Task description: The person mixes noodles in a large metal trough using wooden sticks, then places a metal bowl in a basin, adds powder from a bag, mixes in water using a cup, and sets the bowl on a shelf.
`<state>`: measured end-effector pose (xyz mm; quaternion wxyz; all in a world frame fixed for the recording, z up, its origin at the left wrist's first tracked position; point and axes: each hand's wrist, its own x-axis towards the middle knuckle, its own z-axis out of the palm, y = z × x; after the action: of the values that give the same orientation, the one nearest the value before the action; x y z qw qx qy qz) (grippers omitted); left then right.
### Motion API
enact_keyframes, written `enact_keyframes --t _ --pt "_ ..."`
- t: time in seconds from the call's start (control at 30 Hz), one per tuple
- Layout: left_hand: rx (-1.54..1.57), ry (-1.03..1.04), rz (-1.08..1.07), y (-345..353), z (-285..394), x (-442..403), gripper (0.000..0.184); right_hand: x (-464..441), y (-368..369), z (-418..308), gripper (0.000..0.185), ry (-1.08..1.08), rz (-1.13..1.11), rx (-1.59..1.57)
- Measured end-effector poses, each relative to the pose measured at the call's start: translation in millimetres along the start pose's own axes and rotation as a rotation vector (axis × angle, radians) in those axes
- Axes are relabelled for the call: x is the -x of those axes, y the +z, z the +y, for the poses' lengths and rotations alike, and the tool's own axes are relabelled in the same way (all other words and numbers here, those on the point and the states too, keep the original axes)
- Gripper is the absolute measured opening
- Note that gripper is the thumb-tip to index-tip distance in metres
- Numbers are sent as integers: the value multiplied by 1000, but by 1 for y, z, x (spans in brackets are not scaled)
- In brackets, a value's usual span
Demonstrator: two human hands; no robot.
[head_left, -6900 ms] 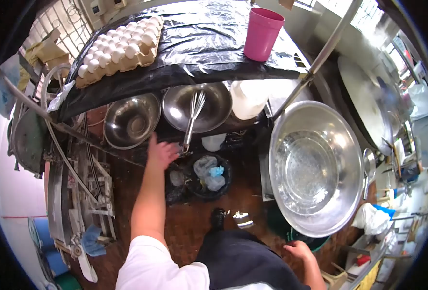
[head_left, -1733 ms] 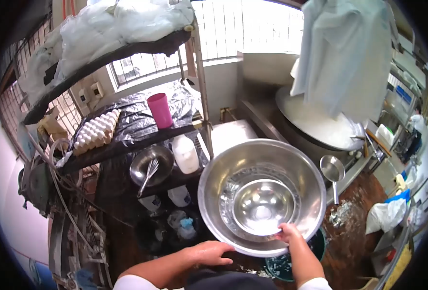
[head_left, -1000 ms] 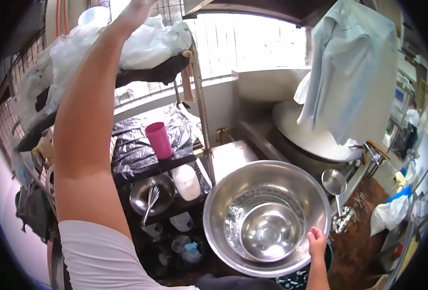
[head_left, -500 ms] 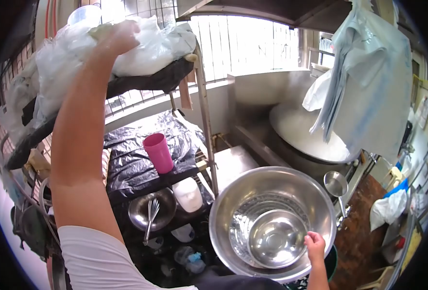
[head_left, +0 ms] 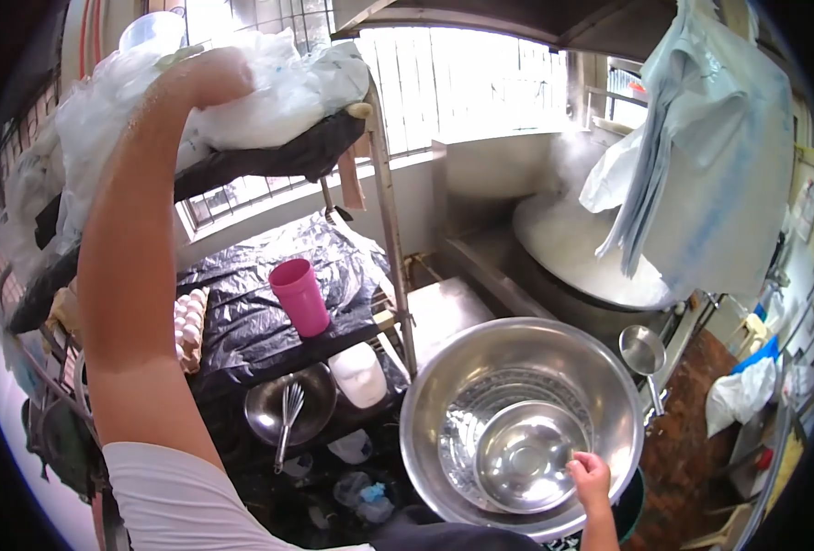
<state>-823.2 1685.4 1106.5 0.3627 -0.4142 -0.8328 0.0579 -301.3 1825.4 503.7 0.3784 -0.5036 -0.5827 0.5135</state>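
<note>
My left hand (head_left: pixel 221 78) is stretched up among crumpled clear plastic bags (head_left: pixel 283 96) on a high rack shelf. Its fingers are turned away and blurred, so their grip does not show. With my right hand (head_left: pixel 591 479) I pinch the rim of a small stainless steel bowl (head_left: pixel 528 464). That bowl sits inside a large steel basin (head_left: pixel 425 404), toward its near right side, and looks empty.
A pink plastic cup (head_left: pixel 300 298) and an egg tray (head_left: pixel 191 329) stand on the black-covered shelf. Below are a whisk (head_left: pixel 289 413) in a metal bowl and a white container (head_left: pixel 358 375). A wide steaming pan (head_left: pixel 554 243), a ladle (head_left: pixel 643 351) and hanging plastic bags (head_left: pixel 719 165) are to the right.
My left forearm has shifted left and the hand sits slightly lower, uncovering the egg tray. Steam now rises above the wide pan. My right hand stays at the small bowl's rim.
</note>
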Motion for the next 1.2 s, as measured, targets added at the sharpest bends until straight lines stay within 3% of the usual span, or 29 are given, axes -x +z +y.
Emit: enact_keyframes --t 0.03,0.07,0.13,0.17,0.23,0.27,0.33,0.37,0.43,0.57,0.63,0.73,0.77,0.8,0.9,0.97,1.0,1.07,1.1,1.17,1.2 --pt "21 167 -31 -2 2 -1 37 1 1 -2 24 8 1 5" --pt "19 166 -32 0 4 -4 37 1 2 -4 24 17 5 9" --pt "406 322 170 3 14 -7 38 -1 7 -4 24 13 -6 -13" --pt "407 321 169 1 18 -6 38 -2 10 -5 24 7 -15 -34" --pt "640 109 92 -3 24 0 38 -2 17 -9 25 -2 -35 -29" --pt "645 110 92 9 11 -14 38 -1 20 -11 25 -8 -54 -27" --pt "-470 245 114 46 -34 -53 29 3 21 -13 26 0 -58 -25" --pt "-468 251 116 48 -41 -50 29 4 21 -11 26 -6 -68 4" --pt "38 -82 1 50 -48 -42 26 6 19 -7 26 -9 -73 28" --pt "-60 -78 35 38 -40 -26 28 3 8 16 25 -2 -36 45" --pt "35 -231 -277 30 -48 -27 32 4 6 22 24 -21 -25 31" --pt "32 -71 -146 -6 4 36 30 7 12 13 24 7 -21 42" --pt "119 38 -300 41 -63 -33 42 8 15 11 25 24 -37 27" --pt "122 37 -305 42 -60 -33 42 8 17 8 26 38 -54 13" --pt "35 -137 -200 44 -57 -36 40 9 27 -3 27 21 -84 1" --pt "-138 196 -87 77 -79 -67 34 8 29 0 27 14 -99 -19" --pt "-139 195 -85 87 -84 -76 34 7 31 5 27 7 -97 -23" --pt "-549 170 -146 100 -88 -90 29 8 30 5 27 -1 -89 -33" --pt "-549 174 -139 106 -98 -88 29 11 28 2 27 2 -87 -18" --pt "75 -62 251 118 -112 -67 30 15 25 4 26 11 -82 -2" --pt "79 -59 249 113 -112 -58 30 16 22 10 26 12 -68 -6"
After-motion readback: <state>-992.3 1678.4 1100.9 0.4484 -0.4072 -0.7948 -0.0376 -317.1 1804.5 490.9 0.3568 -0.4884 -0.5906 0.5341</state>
